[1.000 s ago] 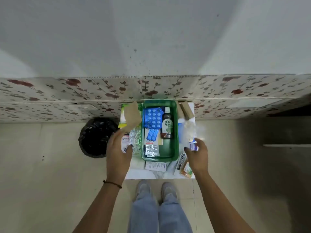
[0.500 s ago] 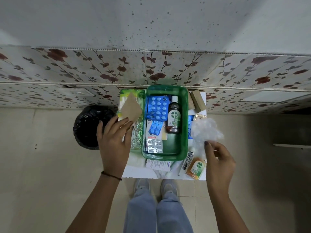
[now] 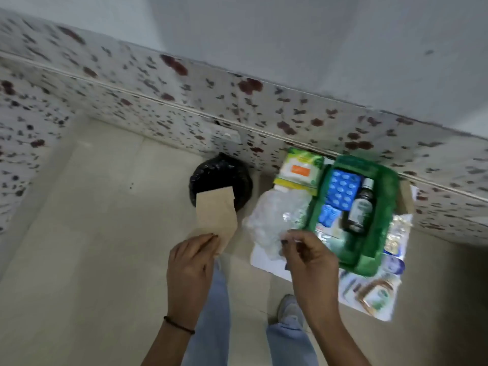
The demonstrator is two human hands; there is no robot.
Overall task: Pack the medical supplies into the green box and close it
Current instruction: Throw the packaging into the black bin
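- No writing is sharp enough for me to read; the frame is blurred, so every label stays a smear of colour.
- The green box [image 3: 388, 204] sits open on the white surface [image 3: 266, 262], right against the flowered wall covering [image 3: 184, 101].
- Inside it I see a blue blister pack [image 3: 343, 190] at the far end, a second, smaller blue pack [image 3: 328, 215] nearer me, and a dark bottle [image 3: 359, 207] with a pale label and white cap lying lengthwise beside them. More pale packets lie at the near end, too blurred to sort.
- Just left of the box lies a green-and-white packet [image 3: 299, 171] with an orange patch on its face; I cannot make out the print.
- Right of the box are gold-toned foil strips [image 3: 398, 233] and, nearer me, an orange-rimmed packet [image 3: 377, 295] with a green mark, brand unreadable.
- My left hand [image 3: 190, 265] pinches a plain brown paper piece [image 3: 215, 215] by its lower corner, held up over the floor in front of the black-lined bin [image 3: 220, 178].
- My right hand [image 3: 309, 257] pinches crumpled clear plastic wrap [image 3: 274, 217] between thumb and fingertips, held at the left edge of the surface, just beside the box.
- The bin stands on the floor between wall and surface; its contents are not visible to me.
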